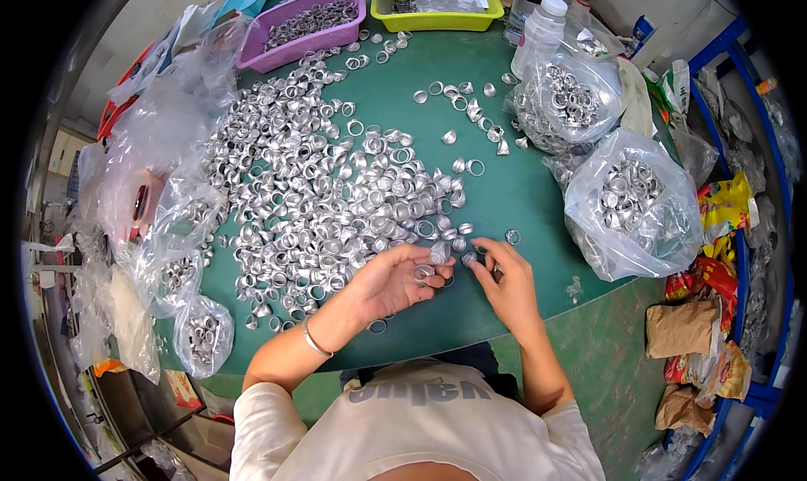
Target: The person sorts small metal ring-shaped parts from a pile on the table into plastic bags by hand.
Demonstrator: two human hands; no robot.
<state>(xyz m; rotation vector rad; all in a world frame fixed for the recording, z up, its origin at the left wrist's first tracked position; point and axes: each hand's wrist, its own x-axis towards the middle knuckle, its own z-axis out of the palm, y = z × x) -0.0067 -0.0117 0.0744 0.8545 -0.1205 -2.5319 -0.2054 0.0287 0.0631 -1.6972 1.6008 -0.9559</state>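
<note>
Silver-coloured metal rings lie in a broad heap on the green table. At the heap's near right edge, my left hand is turned palm up and closed on rings, one between thumb and forefinger and another lower at the fingers. Just to its right, my right hand pinches a small ring between thumb and fingertip, mostly covered by the fingers. A single ring lies on the table just beyond my right hand.
Clear bags of rings stand at the right, beside a white bottle. A purple basket of rings and a yellow-green basket are at the back. Plastic bags crowd the left edge. Blue shelving stands far right.
</note>
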